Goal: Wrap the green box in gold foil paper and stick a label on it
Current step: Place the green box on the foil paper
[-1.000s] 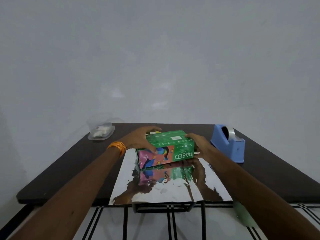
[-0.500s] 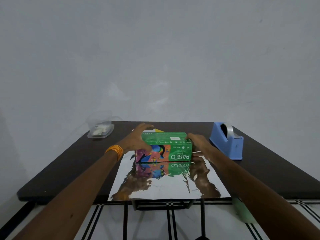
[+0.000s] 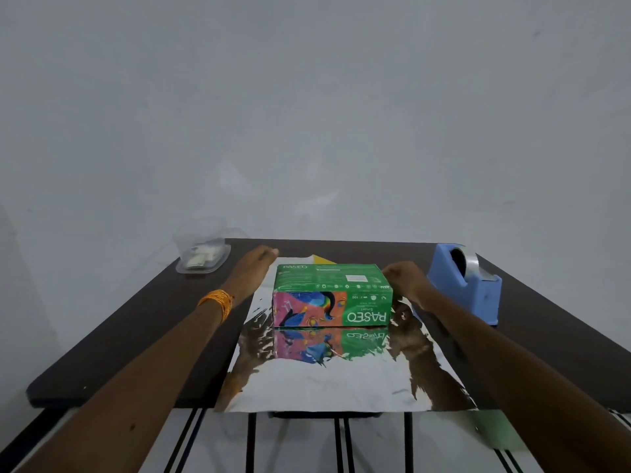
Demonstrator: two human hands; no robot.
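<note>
On foil sheet (image 3: 327, 380), green box (image 3: 333, 295) between both hands, left hand (image 3: 254, 271), right hand (image 3: 406, 279)

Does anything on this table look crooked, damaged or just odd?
Mostly tidy. The green box sits with its printed name upside down to the camera. The foil sheet under it is wrinkled, and its near edge hangs slightly past the table edge. Its shiny face looks silver; a small yellow corner shows behind the box.

A plain room with a bare grey wall (image 3: 307, 114), a dark table (image 3: 136, 319) and a tape dispenser (image 3: 464, 285).
</note>
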